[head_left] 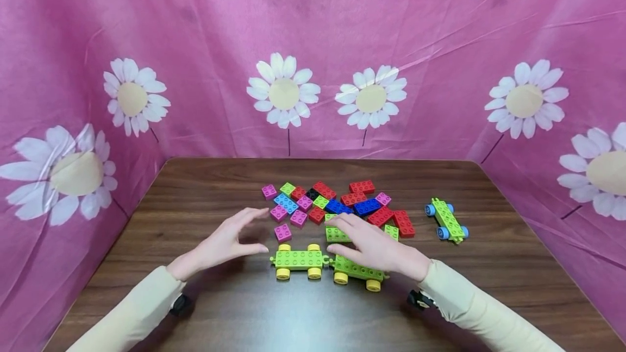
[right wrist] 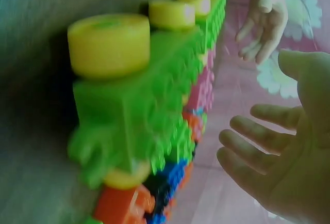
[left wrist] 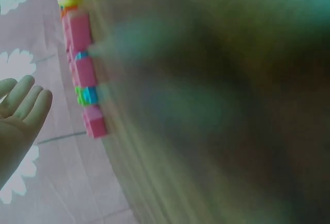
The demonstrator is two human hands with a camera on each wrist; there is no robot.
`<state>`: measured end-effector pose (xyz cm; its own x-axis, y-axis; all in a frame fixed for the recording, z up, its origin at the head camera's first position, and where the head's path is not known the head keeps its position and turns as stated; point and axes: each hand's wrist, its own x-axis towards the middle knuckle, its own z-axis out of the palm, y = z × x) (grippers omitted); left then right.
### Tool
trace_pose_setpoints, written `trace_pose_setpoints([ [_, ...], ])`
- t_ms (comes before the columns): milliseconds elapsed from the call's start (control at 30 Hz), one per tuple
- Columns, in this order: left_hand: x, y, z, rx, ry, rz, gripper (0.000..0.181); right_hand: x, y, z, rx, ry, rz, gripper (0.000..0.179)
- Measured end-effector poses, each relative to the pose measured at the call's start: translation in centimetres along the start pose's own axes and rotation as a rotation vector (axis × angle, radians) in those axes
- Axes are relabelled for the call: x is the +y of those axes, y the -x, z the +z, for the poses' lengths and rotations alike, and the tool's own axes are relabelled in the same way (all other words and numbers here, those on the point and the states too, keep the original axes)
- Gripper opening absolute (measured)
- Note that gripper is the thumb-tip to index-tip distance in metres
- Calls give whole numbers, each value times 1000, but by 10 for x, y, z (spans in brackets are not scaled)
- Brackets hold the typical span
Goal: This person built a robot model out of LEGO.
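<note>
Two lime-green toy wagon bases with yellow wheels stand end to end near the middle of the table. The left wagon base (head_left: 295,259) lies square to me and the right wagon base (head_left: 356,269) is slightly angled, their coupling ends meeting. My left hand (head_left: 222,243) hovers left of the left wagon base, thumb and fingers spread, holding nothing. Above the right wagon base my right hand (head_left: 376,243) hovers with extended fingers and covers part of it. The right wrist view shows this hand's relaxed fingers (right wrist: 252,152) apart from the wagon's studs.
Behind the wagons lies a loose spread of pink, red, blue, black and green bricks, among them a pink brick (head_left: 282,232) and a red brick (head_left: 403,224). A green wagon base with blue wheels (head_left: 447,220) stands at the right. A pink flowered cloth (head_left: 323,26) surrounds the table.
</note>
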<state>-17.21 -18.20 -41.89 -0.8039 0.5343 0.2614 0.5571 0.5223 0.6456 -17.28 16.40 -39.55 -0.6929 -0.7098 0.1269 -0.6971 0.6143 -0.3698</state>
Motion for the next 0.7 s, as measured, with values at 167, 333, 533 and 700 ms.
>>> trace_pose_setpoints([
  [167, 6, 6, 9, -88, 16, 5, 69, -7, -3, 7, -80, -6, -6, 51],
  [333, 7, 9, 19, -142, 17, 44, 63, -11, -8, 12, -142, 17, -25, 43],
  [533, 8, 13, 29, -194, 33, 12, 62, -14, -16, 17, -172, 44, -91, 37],
  [700, 10, 13, 34, -201, 1, -24, 66, -16, -22, 20, -171, 73, -158, 30],
])
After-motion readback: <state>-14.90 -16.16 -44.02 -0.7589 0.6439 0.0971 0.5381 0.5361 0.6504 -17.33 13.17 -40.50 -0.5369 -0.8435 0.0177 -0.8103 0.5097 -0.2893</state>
